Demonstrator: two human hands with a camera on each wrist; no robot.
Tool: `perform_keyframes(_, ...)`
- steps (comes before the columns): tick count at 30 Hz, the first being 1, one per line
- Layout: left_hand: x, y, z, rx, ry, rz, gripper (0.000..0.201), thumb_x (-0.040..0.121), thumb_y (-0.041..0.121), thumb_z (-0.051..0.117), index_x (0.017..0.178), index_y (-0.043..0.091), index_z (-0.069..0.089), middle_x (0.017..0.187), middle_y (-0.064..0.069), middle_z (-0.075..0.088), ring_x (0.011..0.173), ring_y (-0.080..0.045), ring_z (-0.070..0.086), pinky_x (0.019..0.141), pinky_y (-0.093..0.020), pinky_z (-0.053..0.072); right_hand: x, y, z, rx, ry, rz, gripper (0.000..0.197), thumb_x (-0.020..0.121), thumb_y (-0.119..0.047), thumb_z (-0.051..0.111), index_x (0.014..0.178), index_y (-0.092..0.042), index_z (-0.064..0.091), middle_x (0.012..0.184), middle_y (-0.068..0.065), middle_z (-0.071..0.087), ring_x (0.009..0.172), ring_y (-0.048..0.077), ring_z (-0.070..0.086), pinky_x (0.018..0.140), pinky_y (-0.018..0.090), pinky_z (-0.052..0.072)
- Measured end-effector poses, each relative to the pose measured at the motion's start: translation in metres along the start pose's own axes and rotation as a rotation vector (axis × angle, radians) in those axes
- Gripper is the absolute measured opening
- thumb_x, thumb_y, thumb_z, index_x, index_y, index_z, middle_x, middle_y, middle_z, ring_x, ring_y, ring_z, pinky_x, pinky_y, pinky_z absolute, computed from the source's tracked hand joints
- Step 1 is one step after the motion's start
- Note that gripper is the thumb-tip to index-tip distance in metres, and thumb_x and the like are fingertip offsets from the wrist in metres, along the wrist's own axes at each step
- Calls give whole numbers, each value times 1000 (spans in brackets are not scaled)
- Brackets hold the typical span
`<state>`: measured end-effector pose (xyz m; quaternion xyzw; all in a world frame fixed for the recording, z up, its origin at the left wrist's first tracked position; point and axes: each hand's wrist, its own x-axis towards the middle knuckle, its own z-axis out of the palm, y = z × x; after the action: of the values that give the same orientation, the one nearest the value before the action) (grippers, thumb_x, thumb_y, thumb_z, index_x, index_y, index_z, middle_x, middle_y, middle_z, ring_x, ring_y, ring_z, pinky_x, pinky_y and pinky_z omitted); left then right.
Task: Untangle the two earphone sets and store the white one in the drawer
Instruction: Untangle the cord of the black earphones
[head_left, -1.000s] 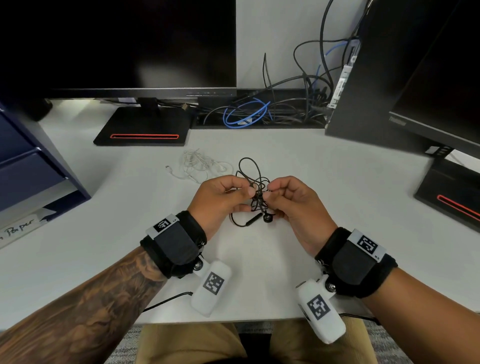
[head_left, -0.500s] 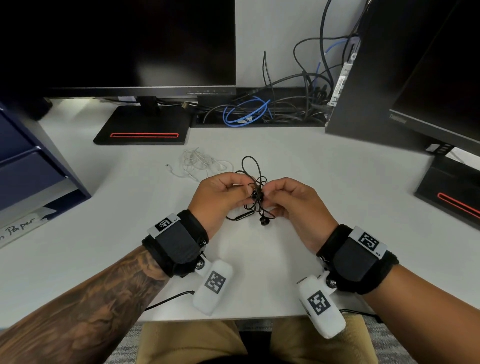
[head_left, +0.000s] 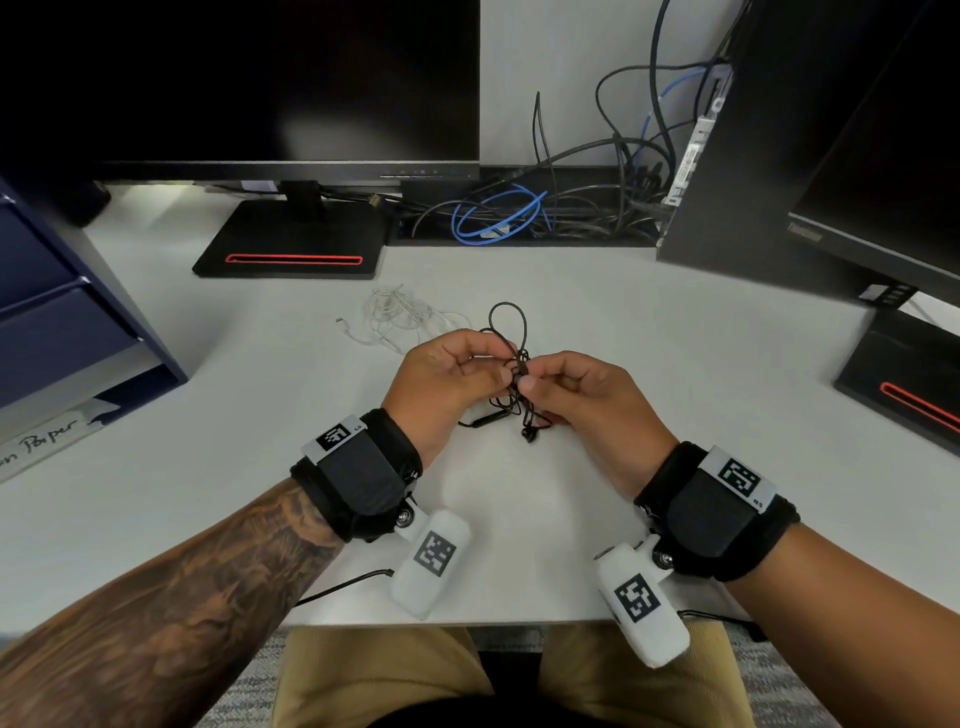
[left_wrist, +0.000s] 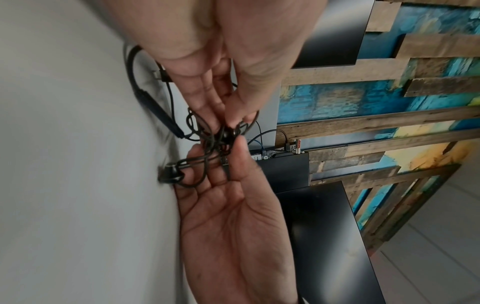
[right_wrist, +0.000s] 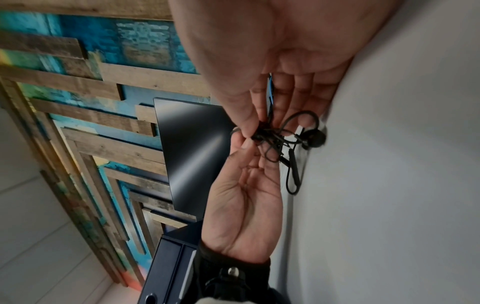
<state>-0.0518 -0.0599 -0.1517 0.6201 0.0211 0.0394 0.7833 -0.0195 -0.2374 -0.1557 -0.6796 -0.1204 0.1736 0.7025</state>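
Observation:
Both hands hold the tangled black earphones (head_left: 521, 358) just above the white desk (head_left: 701, 374). My left hand (head_left: 496, 370) pinches the knot from the left, and my right hand (head_left: 532, 382) pinches it from the right. A loop of black cable sticks up behind the fingers. An earbud (head_left: 529, 434) and the inline remote (head_left: 488, 420) hang below. The left wrist view shows the left hand (left_wrist: 223, 118) and the right hand (left_wrist: 235, 162) meeting on the black earphones (left_wrist: 218, 142). The white earphones (head_left: 402, 318) lie apart in a loose bundle, behind my left hand.
A dark blue drawer unit (head_left: 62, 322) stands at the left desk edge. A monitor base (head_left: 293, 244) sits behind the white earphones, with cables (head_left: 498, 218) along the back. A second monitor (head_left: 883, 208) and its base (head_left: 904, 374) stand at the right.
Both hands have shifted slightly away from me with the black tangle, fingers still working at the knot. The white earphones have not moved.

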Motion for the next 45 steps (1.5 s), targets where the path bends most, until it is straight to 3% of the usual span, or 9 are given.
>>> perform_keyframes(7, -1, 5, 5, 59, -3, -1, 24, 87, -14, 61, 96, 7, 67, 94, -7, 70, 83, -15, 67, 72, -26, 57, -1, 0, 0, 76, 7, -4, 13, 96, -9, 64, 97, -18, 73, 94, 4, 74, 85, 15, 65, 75, 28, 52)
perform_keyframes(13, 0, 5, 6, 179, 103, -38, 12, 86, 3, 72, 90, 8, 61, 74, -7, 57, 57, -11, 51, 47, -22, 43, 0, -1, -1, 197, 79, 12, 4, 93, -10, 68, 95, -13, 65, 81, 7, 69, 73, 18, 61, 69, 29, 53)
perform_keyframes(15, 0, 5, 5, 191, 79, -61, 7, 89, 8, 70, 90, 7, 63, 72, -10, 60, 57, -14, 55, 47, -24, 46, 0, -1, -2, 207, 82, 15, 6, 95, -11, 67, 93, -12, 61, 81, 8, 69, 72, 18, 62, 70, 28, 53)
perform_keyframes(19, -1, 5, 3, 184, 54, -81, 7, 95, 9, 63, 91, 10, 69, 74, -4, 69, 71, -13, 65, 55, -26, 51, -1, -1, -2, 200, 52, 24, 12, 97, -5, 61, 102, -8, 71, 93, 7, 73, 83, 18, 66, 76, 29, 55)
perform_keyframes(23, -1, 5, 3, 162, 43, -98, 11, 97, 12, 60, 94, 11, 71, 77, -5, 68, 75, -15, 64, 58, -27, 54, -1, 0, 0, 133, 54, -8, 18, 91, 4, 66, 103, -9, 70, 86, 5, 70, 75, 19, 61, 74, 36, 52)
perform_keyframes(30, -2, 8, 5, 145, -5, -162, 18, 99, 20, 57, 93, 12, 73, 77, -4, 70, 75, -15, 65, 64, -33, 54, -4, -3, 3, 87, 101, -22, 6, 92, -12, 71, 93, -7, 66, 83, 8, 68, 81, 23, 60, 70, 30, 47)
perform_keyframes(33, -2, 8, 5, 168, -55, -157, 7, 93, 19, 66, 93, 14, 71, 78, -1, 69, 76, -16, 65, 65, -32, 54, -5, -4, 3, 81, 95, -24, 9, 93, -16, 70, 91, -9, 66, 83, 3, 70, 81, 19, 60, 70, 28, 46)
perform_keyframes(40, -2, 5, 5, 215, -25, -124, 4, 90, 4, 68, 91, 8, 69, 73, -2, 68, 65, -12, 64, 61, -29, 54, -4, -5, 2, 73, 92, 7, 17, 96, -4, 59, 90, -15, 71, 81, -2, 68, 74, 13, 59, 71, 29, 47)
perform_keyframes(45, -1, 4, 5, 219, -15, -137, 9, 92, 6, 65, 86, 11, 69, 67, 1, 63, 66, -12, 59, 59, -28, 53, -5, -4, 4, 52, 82, -7, 19, 91, 3, 65, 100, -13, 72, 88, 4, 66, 75, 12, 62, 76, 29, 51)
